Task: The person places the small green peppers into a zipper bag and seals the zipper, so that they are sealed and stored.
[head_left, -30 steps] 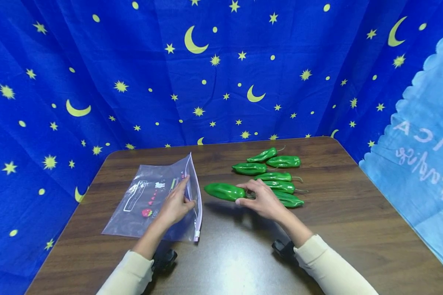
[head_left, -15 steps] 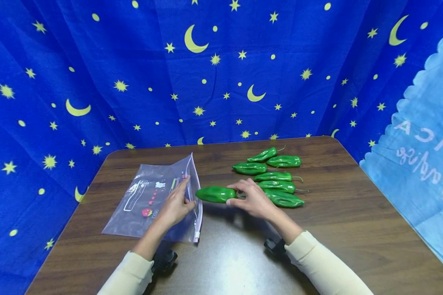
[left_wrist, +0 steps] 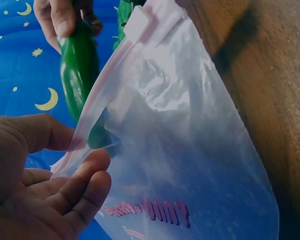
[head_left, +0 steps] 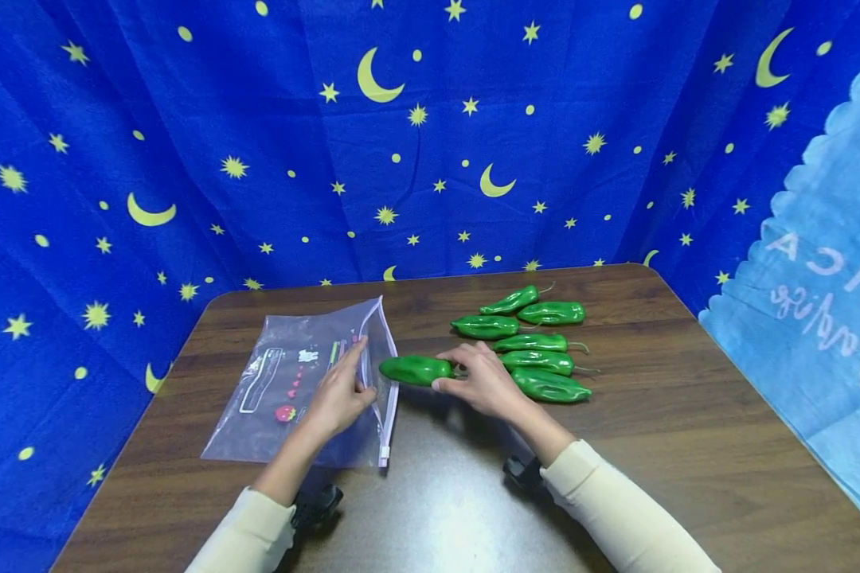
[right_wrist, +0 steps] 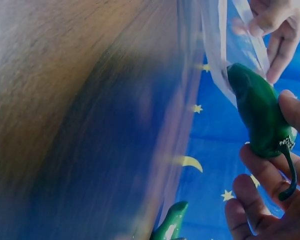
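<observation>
My right hand (head_left: 482, 379) holds a glossy green pepper (head_left: 416, 370) by its stem end, between thumb and fingers. The tip points left into the open mouth of a clear zip bag (head_left: 268, 430). In the left wrist view, the pepper (left_wrist: 80, 70) passes behind the bag's pink rim, and its tip shows through the plastic. With thumb and fingers, my left hand (head_left: 338, 398) pinches one side of that mouth. The right wrist view shows the curved stem of the pepper (right_wrist: 262, 110) hanging toward the palm of my right hand (right_wrist: 285, 200).
Several more green peppers (head_left: 533, 342) lie in a loose group right of the bag. A white slider (head_left: 384, 452) sits at the near end of the bag's zip. Behind the wooden table (head_left: 652, 477) hangs a blue star-and-moon cloth (head_left: 444, 127).
My right hand has moved left with the pepper, bringing its tip from beside the bag into the mouth. The left hand has shifted little, and the mouth gapes slightly wider.
</observation>
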Demonstrator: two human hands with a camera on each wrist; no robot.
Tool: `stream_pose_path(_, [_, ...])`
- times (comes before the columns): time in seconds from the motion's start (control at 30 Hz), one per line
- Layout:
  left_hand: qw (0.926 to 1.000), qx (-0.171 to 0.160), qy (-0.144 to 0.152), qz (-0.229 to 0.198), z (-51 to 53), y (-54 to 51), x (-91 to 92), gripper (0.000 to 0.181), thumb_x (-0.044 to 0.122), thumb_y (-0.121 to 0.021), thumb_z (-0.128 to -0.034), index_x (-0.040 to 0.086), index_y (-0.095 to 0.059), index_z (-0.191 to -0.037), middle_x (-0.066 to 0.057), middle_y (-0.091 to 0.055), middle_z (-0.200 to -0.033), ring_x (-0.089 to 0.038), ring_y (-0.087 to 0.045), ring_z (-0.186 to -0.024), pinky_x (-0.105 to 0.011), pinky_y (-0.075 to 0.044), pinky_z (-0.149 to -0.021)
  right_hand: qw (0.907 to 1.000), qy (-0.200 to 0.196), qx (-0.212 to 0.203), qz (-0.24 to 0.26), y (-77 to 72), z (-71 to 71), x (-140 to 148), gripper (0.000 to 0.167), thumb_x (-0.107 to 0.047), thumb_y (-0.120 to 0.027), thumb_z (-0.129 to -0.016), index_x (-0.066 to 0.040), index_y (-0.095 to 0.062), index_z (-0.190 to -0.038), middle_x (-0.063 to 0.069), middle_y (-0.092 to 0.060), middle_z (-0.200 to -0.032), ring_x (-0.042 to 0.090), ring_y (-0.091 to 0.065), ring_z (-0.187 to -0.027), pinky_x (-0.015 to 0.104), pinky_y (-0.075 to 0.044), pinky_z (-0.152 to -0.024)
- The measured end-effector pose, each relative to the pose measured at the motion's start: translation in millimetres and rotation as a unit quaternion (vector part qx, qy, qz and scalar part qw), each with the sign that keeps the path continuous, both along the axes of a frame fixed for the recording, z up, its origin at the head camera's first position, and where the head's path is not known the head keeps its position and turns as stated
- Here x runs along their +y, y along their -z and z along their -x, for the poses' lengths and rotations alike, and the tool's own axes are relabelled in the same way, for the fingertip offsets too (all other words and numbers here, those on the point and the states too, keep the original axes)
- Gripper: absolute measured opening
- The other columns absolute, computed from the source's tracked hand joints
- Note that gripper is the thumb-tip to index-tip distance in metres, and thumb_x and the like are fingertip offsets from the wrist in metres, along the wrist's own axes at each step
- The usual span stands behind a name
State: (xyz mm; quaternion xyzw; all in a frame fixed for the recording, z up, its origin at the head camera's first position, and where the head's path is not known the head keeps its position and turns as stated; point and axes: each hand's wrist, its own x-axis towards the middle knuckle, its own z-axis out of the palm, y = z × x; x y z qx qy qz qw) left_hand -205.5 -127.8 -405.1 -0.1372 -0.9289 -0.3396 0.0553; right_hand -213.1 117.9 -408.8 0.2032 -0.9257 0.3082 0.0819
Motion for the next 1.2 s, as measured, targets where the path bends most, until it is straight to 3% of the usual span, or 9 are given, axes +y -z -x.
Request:
stream_pose_path(0.43, [1.0,0.005,0.001,-0.004,2.0,-13.1,-1.2,0.085,-0.001,-0.065,-0.0699,0.003,-0.029,-0.147,-0.02,-0.049,-0.134,-0.01,-0.053,-0.065,-0.032,-0.049,-0.069,0.9999,0.011,-0.005,-0.013,0.5,5.2,-6,0.045,-0.035,-0.076,-0.076,-0.012,-0.068,-0.113,0.002,-0.068,-0.1,0.018,-0.049,-0.088,0.034,-0.041,-0.08])
stream_pose_path(0.57, [0.9999,-0.008,0.006,-0.01,2.3,-17.7,-1.5,0.085,-0.001,-0.064,-0.0702,0.006,-0.029,-0.148,-0.018,-0.052,-0.129,-0.01,-0.053,-0.066,-0.026,-0.048,-0.062,0.9998,0.009,-0.003,-0.019,1.0,7.0,-8,0.046,-0.037,-0.076,-0.076,-0.012,-0.068,-0.114,0.002,-0.068,-0.101,0.017,-0.048,-0.087,0.033,-0.04,-0.078])
stream_pose_path(0.67, [0.9995,-0.018,0.012,-0.022,2.4,-21.0,-3.7,0.085,-0.002,-0.064,-0.0707,0.007,-0.029,-0.148,-0.017,-0.062,-0.104,-0.011,-0.052,-0.064,-0.023,-0.047,-0.056,0.9996,0.012,-0.005,-0.024,1.1,7.6,-8,0.046,-0.037,-0.076,-0.076,-0.013,-0.067,-0.115,0.002,-0.068,-0.1,0.017,-0.047,-0.086,0.032,-0.04,-0.077])
stream_pose_path(0.8, [0.9983,-0.034,0.018,-0.043,4.3,-23.0,-7.4,0.084,-0.003,-0.063,-0.072,0.008,-0.029,-0.148,-0.008,-0.057,-0.071,-0.011,-0.05,-0.059,-0.022,-0.047,-0.052,0.9994,0.019,-0.007,-0.028,1.0,8.2,-8,0.045,-0.036,-0.076,-0.076,-0.015,-0.067,-0.114,0.0,-0.067,-0.099,0.015,-0.046,-0.085,0.03,-0.039,-0.075])
stream_pose_path(1.2, [0.9912,-0.052,0.047,-0.113,8.1,-22.0,-12.8,0.08,0.001,-0.067,-0.0797,0.013,-0.029,-0.148,-0.008,-0.056,-0.068,-0.005,-0.048,-0.049,-0.022,-0.045,-0.043,0.9989,-0.004,0.03,-0.036,-0.4,11.2,-13,0.043,-0.037,-0.075,-0.077,-0.016,-0.068,-0.114,0.0,-0.067,-0.099,0.015,-0.045,-0.083,0.031,-0.039,-0.077])
